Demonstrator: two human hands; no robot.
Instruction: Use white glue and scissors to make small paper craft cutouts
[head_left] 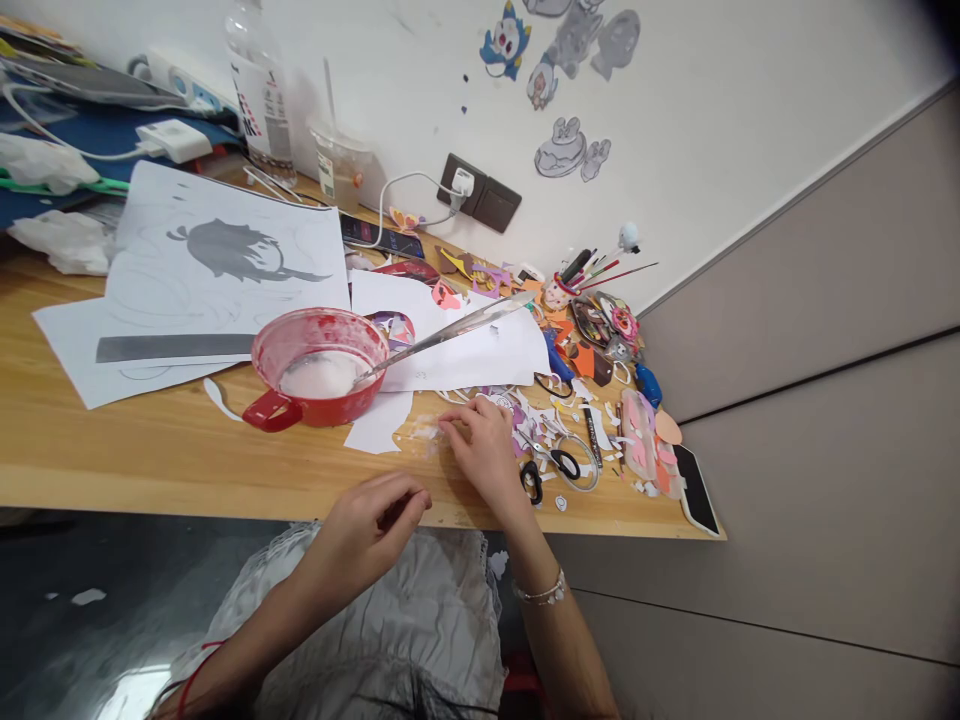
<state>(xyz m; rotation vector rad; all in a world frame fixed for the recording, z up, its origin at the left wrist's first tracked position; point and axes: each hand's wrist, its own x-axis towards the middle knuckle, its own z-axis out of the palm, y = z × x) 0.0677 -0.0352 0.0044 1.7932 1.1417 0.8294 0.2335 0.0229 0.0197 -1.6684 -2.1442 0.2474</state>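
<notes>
Left hand (375, 525) & right hand (484, 450) both half-curled, lower ctr; can't be told if anything's held. 1 red pot (337, 410) w/ 1 metal utensil (457, 328) seen left of ctr, 1 pr scissors (538, 449) right.

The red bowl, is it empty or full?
Partly filled: white stuff lies in the red bowl, well below its rim, with a utensil leaning inside.

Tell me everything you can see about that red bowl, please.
The red bowl is round and glossy, its material uncertain, with a stubby handle at its near left. Whitish smears mark its inner wall, and a white substance lies inside. It stands upright on the wooden desk, among paper sheets; a long, shiny utensil leans out over its right rim. Neither the left hand nor the right hand touches it.
</notes>
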